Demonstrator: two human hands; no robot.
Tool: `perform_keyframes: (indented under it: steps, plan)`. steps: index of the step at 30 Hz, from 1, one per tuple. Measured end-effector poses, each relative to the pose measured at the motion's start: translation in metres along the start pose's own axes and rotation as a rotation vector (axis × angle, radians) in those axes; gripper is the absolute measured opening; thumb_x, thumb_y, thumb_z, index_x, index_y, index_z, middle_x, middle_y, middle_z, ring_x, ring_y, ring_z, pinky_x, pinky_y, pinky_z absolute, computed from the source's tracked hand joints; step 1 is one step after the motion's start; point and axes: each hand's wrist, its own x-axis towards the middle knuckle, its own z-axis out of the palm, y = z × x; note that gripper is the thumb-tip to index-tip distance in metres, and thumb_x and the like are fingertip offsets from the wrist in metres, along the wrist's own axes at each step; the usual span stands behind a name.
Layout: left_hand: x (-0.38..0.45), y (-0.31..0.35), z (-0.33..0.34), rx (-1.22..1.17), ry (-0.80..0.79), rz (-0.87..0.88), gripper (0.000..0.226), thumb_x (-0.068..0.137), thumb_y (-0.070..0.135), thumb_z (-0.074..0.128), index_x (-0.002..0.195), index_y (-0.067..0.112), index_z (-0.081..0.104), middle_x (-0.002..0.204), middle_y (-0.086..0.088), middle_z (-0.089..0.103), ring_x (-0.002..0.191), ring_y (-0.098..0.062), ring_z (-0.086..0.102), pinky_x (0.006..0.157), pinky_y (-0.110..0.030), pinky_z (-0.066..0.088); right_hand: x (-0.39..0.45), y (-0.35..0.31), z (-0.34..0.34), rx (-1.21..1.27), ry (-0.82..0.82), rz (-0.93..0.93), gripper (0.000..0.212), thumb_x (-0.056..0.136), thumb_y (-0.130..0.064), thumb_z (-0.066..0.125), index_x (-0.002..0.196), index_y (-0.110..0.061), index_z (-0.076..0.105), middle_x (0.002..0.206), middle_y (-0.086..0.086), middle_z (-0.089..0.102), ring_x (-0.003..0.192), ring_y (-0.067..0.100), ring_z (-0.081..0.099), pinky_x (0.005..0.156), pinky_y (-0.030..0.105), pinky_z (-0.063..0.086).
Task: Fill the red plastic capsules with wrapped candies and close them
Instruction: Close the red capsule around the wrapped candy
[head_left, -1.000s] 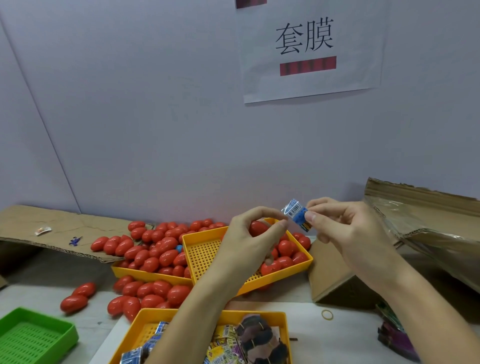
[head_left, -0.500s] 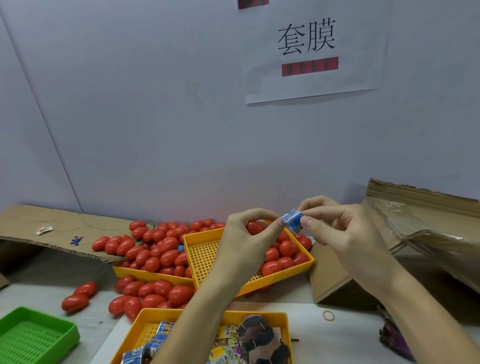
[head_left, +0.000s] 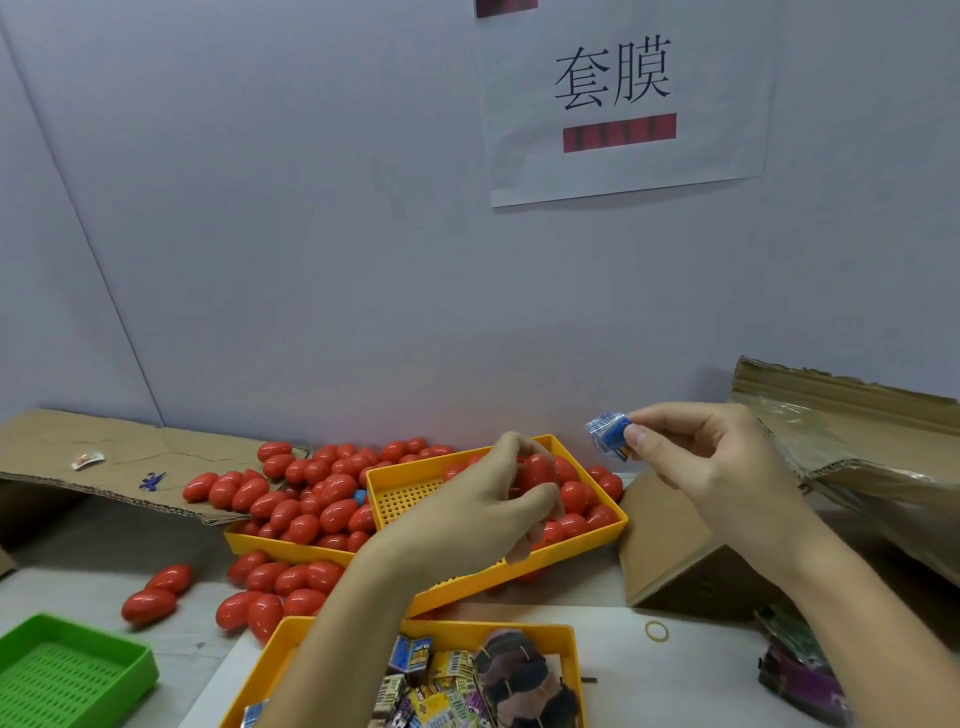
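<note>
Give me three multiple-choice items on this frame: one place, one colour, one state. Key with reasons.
1. Where is the left hand?
A. over the yellow tray of red capsules
B. inside the green tray
C. on the cardboard box

2. What colour is the candy wrapper in the right hand?
A. green
B. blue and white
C. purple

3. How does the right hand hold the candy?
A. flat on an open palm
B. pressed against the table
C. pinched between thumb and fingertips, in the air

Key: 1 A, the left hand is curled at a red capsule above the yellow tray. 2 B, the wrapped candy shows blue with white print. 3 C, the right hand pinches it well clear of the table.
</note>
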Motion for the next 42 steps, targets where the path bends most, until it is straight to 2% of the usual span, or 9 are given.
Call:
perform_keyframes:
  steps: [5, 10, 15, 19, 23, 26, 30, 37, 42]
  plan:
    - [0.0042, 0.0005, 0.0009, 0.000, 0.050, 0.032, 0.039, 0.086, 0.042, 0.065, 0.120, 0.027, 0.054, 0.105, 0.004, 0.069, 0.082, -0.008, 0.067, 0.071, -0.023, 0.058, -0.0006, -0.0002, -0.0008, -0.076, -0.041, -0.012, 0.019, 0.089, -0.014, 0.065, 0.090, -0.032, 0.072, 0.088, -0.012, 0.075, 0.091, 0.002, 0.067, 0.076, 0.019, 0.054]
    - [0.0062, 0.0004, 0.0033, -0.030, 0.034, 0.047, 0.049, 0.069, 0.049, 0.071, 0.109, 0.026, 0.056, 0.095, 0.006, 0.069, 0.078, -0.005, 0.065, 0.068, -0.020, 0.054, -0.0011, -0.0013, 0.0042, -0.114, -0.105, -0.058, 0.026, 0.088, -0.014, 0.066, 0.086, -0.040, 0.068, 0.087, -0.017, 0.072, 0.091, 0.000, 0.064, 0.073, 0.014, 0.055]
    - [0.0072, 0.0007, 0.0046, 0.023, 0.053, 0.090, 0.043, 0.069, 0.055, 0.067, 0.105, 0.033, 0.058, 0.090, 0.010, 0.067, 0.076, -0.003, 0.064, 0.064, -0.016, 0.051, -0.0010, -0.0002, 0.0048, -0.208, -0.167, -0.061, 0.018, 0.087, -0.018, 0.067, 0.093, -0.035, 0.068, 0.092, -0.008, 0.072, 0.090, 0.010, 0.065, 0.074, 0.032, 0.059]
    - [0.0079, -0.0012, 0.0045, 0.089, 0.066, 0.123, 0.051, 0.068, 0.058, 0.066, 0.111, 0.031, 0.059, 0.098, 0.006, 0.069, 0.088, -0.013, 0.067, 0.074, -0.025, 0.059, -0.0011, -0.0018, 0.0012, -0.212, -0.195, -0.088, 0.022, 0.086, -0.015, 0.069, 0.090, -0.037, 0.070, 0.088, -0.013, 0.072, 0.089, 0.004, 0.065, 0.073, 0.026, 0.058]
    - [0.0079, -0.0020, 0.0055, 0.066, 0.086, 0.131, 0.048, 0.065, 0.056, 0.072, 0.102, 0.030, 0.057, 0.090, 0.008, 0.068, 0.076, -0.006, 0.066, 0.064, -0.017, 0.053, -0.0021, -0.0023, 0.0028, -0.205, -0.197, -0.098, 0.025, 0.085, -0.014, 0.070, 0.086, -0.039, 0.068, 0.084, -0.019, 0.071, 0.088, -0.001, 0.064, 0.072, 0.014, 0.054]
    - [0.0084, -0.0017, 0.0057, 0.068, 0.107, 0.140, 0.044, 0.066, 0.053, 0.073, 0.099, 0.028, 0.056, 0.089, 0.007, 0.067, 0.075, -0.007, 0.065, 0.064, -0.016, 0.052, -0.0021, -0.0022, 0.0026, -0.196, -0.191, -0.088, 0.022, 0.085, -0.014, 0.070, 0.088, -0.035, 0.070, 0.084, -0.017, 0.071, 0.089, 0.001, 0.065, 0.070, 0.015, 0.054]
    - [0.0074, 0.0007, 0.0046, 0.089, 0.117, 0.151, 0.045, 0.064, 0.055, 0.070, 0.100, 0.031, 0.057, 0.093, 0.004, 0.068, 0.084, -0.013, 0.068, 0.074, -0.025, 0.060, -0.0022, -0.0017, -0.0001, -0.176, -0.184, -0.069, 0.018, 0.084, -0.011, 0.071, 0.089, -0.029, 0.074, 0.085, -0.014, 0.072, 0.088, 0.002, 0.066, 0.072, 0.020, 0.056]
    - [0.0063, 0.0003, 0.0032, 0.117, 0.114, 0.156, 0.039, 0.065, 0.053, 0.071, 0.097, 0.036, 0.056, 0.089, 0.007, 0.068, 0.082, -0.014, 0.068, 0.075, -0.030, 0.061, -0.0022, 0.0002, -0.0015, -0.151, -0.198, -0.047, 0.020, 0.084, -0.011, 0.071, 0.088, -0.031, 0.073, 0.090, -0.013, 0.074, 0.092, 0.002, 0.066, 0.074, 0.021, 0.057]
    - [0.0071, 0.0011, 0.0035, 0.132, 0.120, 0.157, 0.039, 0.065, 0.053, 0.072, 0.098, 0.036, 0.057, 0.083, 0.012, 0.065, 0.075, -0.008, 0.065, 0.065, -0.021, 0.056, -0.0018, 0.0005, -0.0016, -0.161, -0.223, -0.057, 0.022, 0.084, -0.012, 0.071, 0.086, -0.034, 0.074, 0.094, -0.016, 0.073, 0.094, 0.003, 0.066, 0.077, 0.022, 0.057]
